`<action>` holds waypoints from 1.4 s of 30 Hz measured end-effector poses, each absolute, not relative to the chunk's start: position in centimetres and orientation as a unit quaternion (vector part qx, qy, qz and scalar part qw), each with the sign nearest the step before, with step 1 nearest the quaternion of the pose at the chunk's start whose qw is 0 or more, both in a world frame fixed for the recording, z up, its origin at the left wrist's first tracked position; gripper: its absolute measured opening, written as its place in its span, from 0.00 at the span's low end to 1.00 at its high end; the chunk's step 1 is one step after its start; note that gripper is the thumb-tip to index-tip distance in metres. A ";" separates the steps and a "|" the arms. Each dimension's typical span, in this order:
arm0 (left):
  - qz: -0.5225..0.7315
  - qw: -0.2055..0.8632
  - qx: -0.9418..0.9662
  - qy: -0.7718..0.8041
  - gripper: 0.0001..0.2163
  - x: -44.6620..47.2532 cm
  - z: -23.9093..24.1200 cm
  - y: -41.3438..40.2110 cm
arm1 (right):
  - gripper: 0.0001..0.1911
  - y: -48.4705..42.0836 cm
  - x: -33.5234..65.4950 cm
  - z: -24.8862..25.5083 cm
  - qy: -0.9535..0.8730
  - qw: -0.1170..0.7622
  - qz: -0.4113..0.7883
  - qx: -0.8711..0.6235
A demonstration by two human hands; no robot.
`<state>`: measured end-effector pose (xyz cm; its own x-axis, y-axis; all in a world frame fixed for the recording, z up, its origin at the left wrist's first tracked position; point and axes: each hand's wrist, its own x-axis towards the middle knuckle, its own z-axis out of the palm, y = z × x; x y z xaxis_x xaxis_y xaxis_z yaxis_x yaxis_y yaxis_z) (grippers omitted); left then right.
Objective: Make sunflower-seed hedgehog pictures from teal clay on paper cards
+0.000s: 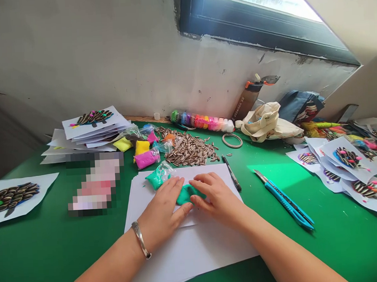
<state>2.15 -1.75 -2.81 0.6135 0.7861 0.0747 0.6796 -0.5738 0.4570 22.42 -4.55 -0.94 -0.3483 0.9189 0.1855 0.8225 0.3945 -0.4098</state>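
Note:
A flattened lump of teal modelling clay (pixel 185 194) lies on a stack of white paper (pixel 181 250) in front of me. My left hand (pixel 166 207) has its fingers and thumb closed about the lump's left edge, with a silver bracelet on the wrist. From the other side, my right hand (pixel 212 194) presses its bent fingers and thumb on the same clay. Part of the lump is hidden under the fingers. Just beyond my left fingertips, an opened clear packet of teal clay (pixel 155 179) rests on the paper.
Sunflower seeds (pixel 190 147) are heaped behind the paper, beside colored clay packets (pixel 147 158). A black pen (pixel 231 173) and blue utility knife (pixel 284 201) lie to the right. Seed-decorated sheets (pixel 92 120) are stacked at left; others (pixel 347 158) lie right. A bottle (pixel 246 100) stands behind.

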 end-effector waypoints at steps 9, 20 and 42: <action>0.143 0.185 0.886 0.400 0.22 1.7 -2.3 -1.5 | 0.15 -4.0 21.1 -1.0 -0.818 0.176 0.128 -0.533; 0.125 0.179 0.887 0.407 0.24 2.1 -2.2 -1.8 | 0.18 -4.1 21.8 -2.3 -0.793 0.245 0.151 -0.537; 0.147 0.190 0.882 0.405 0.26 1.8 -2.5 -1.7 | 0.23 -4.4 21.8 -2.3 -0.796 0.245 0.150 -0.533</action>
<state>1.81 -1.72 -2.52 0.6286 0.7706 0.1047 0.6590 -0.5993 0.4545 21.83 -4.38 -2.32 -0.3112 0.9222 0.2294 0.7753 0.3860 -0.4999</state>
